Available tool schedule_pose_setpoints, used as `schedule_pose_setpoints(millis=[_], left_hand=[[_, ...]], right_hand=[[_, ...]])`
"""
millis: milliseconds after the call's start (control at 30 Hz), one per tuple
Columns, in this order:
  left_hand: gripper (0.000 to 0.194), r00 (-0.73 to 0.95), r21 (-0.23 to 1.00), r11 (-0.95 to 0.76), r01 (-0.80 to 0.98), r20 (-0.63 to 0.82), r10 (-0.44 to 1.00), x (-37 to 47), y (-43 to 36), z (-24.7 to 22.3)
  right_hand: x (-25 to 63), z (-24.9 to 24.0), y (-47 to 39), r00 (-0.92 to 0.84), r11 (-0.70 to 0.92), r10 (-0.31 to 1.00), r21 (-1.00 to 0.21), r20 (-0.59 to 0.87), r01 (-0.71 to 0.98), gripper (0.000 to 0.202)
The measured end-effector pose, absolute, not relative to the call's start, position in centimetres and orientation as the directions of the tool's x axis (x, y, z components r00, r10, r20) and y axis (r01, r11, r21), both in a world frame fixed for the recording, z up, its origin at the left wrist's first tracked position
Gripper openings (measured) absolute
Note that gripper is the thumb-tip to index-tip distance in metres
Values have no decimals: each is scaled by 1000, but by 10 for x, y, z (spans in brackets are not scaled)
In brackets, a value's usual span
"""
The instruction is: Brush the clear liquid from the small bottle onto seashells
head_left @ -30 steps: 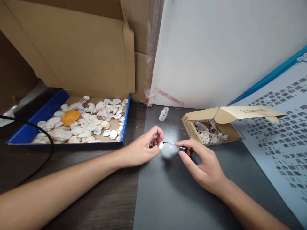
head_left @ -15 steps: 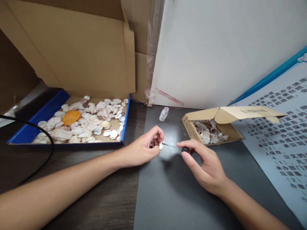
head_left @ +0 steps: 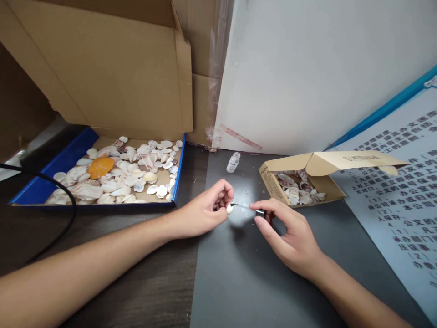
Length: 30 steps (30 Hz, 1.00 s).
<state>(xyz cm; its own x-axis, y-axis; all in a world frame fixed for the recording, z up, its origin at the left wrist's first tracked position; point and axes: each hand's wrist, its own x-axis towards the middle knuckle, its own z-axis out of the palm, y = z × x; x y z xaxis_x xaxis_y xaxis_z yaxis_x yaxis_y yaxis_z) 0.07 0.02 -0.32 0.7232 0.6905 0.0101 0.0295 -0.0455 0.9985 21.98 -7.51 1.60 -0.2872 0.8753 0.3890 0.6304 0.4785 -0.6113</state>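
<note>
Between the thumb and bent fingers of my left hand (head_left: 212, 207) is a small cream seashell (head_left: 230, 208), partly covered by the fingertips. My right hand (head_left: 285, 228) pinches the black cap of a small brush (head_left: 260, 213). Its thin stem points left, and the dark tip touches the shell or lies right at it. Just beyond the hands stands a small clear glass bottle (head_left: 233, 162) with a white label, uncapped and leaning slightly in view.
Left is a blue-edged cardboard box (head_left: 176, 182) full of white shells and one orange scallop shell (head_left: 101, 167), its lid raised. A smaller cardboard box (head_left: 271, 182) on the right also holds shells. A black cable (head_left: 70, 218) loops at left; a printed sheet (head_left: 392, 191) lies at right.
My right hand has shifted slightly left with the brush, its tip moving a little over the shell. The left hand and shell stay where they were.
</note>
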Motion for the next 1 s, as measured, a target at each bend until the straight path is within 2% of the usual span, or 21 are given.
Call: schedule_pose_setpoints(millis=[100,233,400,567,767,1000], left_hand=[[17,726,999,-38,32,3,687,1,0,-4],[16,718,999,-45,26,12,696,1,-1,-4],[15,727,999,-40,33,3,687,1,-1,-2],[17,719,998,-48,27,14,695,1,0,-2],[16,728,998,-45,40,2,686,0,-1,-2],[16,722,998,-50,28,14,692,1,0,-3]], right_hand=[[220,17,-75,-250,467,877,-604,411,646,16],[220,17,-76,-323,498,867,-623,380,604,18],[220,17,-76,-254,468,877,-611,407,639,17],[219,17,-76,-328,498,867,-634,375,592,18],[220,17,-76,-252,458,884,-614,394,643,17],[220,17,-77,-315,484,875,-640,368,597,18]])
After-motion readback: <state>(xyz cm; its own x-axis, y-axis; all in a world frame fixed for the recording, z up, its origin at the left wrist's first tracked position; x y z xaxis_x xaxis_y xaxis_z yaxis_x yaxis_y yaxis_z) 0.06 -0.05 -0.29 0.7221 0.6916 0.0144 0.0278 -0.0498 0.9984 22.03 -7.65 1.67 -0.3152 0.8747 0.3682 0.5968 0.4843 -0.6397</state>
